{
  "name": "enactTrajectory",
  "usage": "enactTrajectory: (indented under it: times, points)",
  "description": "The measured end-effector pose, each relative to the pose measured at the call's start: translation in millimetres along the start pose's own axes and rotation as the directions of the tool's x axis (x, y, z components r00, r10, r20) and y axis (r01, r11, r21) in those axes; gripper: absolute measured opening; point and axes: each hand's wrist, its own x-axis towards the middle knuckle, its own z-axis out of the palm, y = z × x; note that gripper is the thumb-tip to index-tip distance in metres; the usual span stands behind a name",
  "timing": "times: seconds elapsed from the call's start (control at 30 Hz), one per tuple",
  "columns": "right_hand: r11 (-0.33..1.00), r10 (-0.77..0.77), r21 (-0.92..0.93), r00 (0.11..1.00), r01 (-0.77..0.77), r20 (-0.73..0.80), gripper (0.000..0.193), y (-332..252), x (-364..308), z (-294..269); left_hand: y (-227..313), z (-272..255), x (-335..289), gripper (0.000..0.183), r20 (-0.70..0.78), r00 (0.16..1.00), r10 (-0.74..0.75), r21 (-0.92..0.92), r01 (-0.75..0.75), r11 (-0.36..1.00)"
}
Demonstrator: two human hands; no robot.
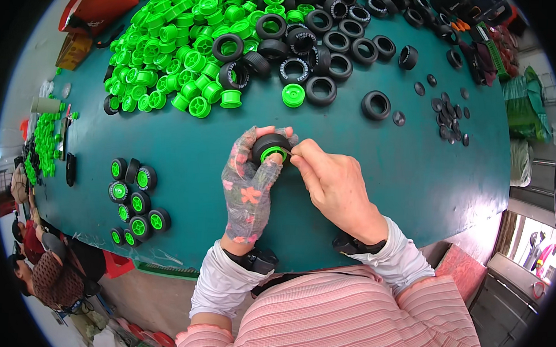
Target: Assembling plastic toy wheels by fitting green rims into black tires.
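Observation:
My left hand [251, 185], in a grey flowered fingerless glove, is closed round a toy wheel: a black tyre [262, 146] with a bright green rim [271, 150] inside it. The thumb presses on the green rim. Against the wheel's right side, my right hand [334, 181] pinches a thin, dark tool [287, 152] whose tip meets the edge between tyre and rim; most of it is hidden by the fingers. Beyond my hands lie a single green rim [293, 95] and loose black tyres [320, 90].
A big heap of green rims [172, 53] covers the far left of the green table [325, 236], with many tyres beside it. Several assembled wheels [139, 225] lie at left. Small black discs [451, 118] are at right. Other people [48, 269] sit at far left.

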Motion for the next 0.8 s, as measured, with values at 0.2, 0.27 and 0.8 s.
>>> enactTrajectory:
  times: [0.2, 0.27, 0.8]
  points:
    - [0.99, -0.043, -0.137, 0.998, 0.036, -0.052, 0.006, -1.6, 0.2, 0.2, -4.5, 0.1, -2.0, 0.039, 0.007, 0.991, 0.131, 0.272, -0.128, 0.954]
    - [0.985, -0.065, -0.162, 0.995, 0.053, -0.069, 0.007, -1.2, -0.1, 1.3, -5.4, -0.5, -2.1, 0.038, 0.035, 0.983, 0.178, 0.381, -0.177, 0.907]
    - [0.954, -0.146, -0.266, 0.989, 0.141, 0.002, 0.006, 0.3, 2.9, -1.8, -7.6, -3.8, 1.2, 0.037, 0.09, 0.986, 0.139, 0.449, -0.165, 0.878]
